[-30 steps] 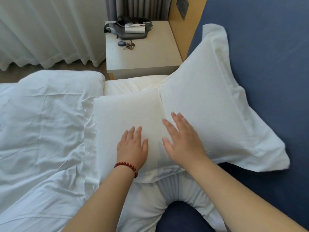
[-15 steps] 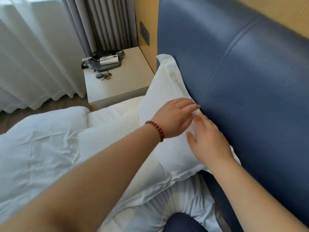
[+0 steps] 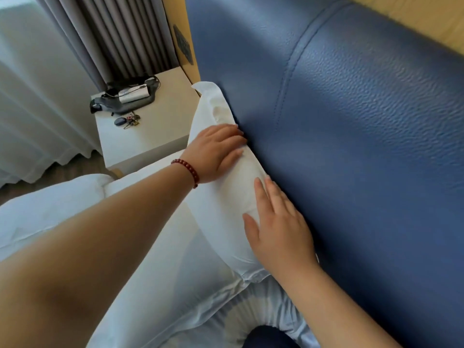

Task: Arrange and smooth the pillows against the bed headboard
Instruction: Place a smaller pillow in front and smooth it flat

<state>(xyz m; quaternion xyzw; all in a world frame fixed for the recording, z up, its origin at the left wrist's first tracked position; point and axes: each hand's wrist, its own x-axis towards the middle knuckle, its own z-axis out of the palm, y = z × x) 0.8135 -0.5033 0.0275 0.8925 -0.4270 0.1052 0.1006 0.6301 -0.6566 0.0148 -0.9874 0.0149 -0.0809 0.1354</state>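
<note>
A white pillow (image 3: 226, 197) leans upright against the blue padded headboard (image 3: 364, 146). My left hand (image 3: 216, 151), with a red bead bracelet at the wrist, lies flat on the pillow's upper edge, fingertips at the headboard. My right hand (image 3: 278, 229) presses flat on the pillow lower down, fingers straight. A second white pillow (image 3: 180, 267) lies flatter in front, partly hidden under my left forearm.
A beige nightstand (image 3: 160, 136) stands left of the headboard, carrying a black bag (image 3: 125, 99) and keys (image 3: 129, 121). White duvet (image 3: 45, 217) covers the bed at the left. Curtains (image 3: 75, 46) hang behind the nightstand.
Both hands left the flat front pillow and rose to the upright pillow at the headboard. My left hand has since slid up along its top edge; the view came closer.
</note>
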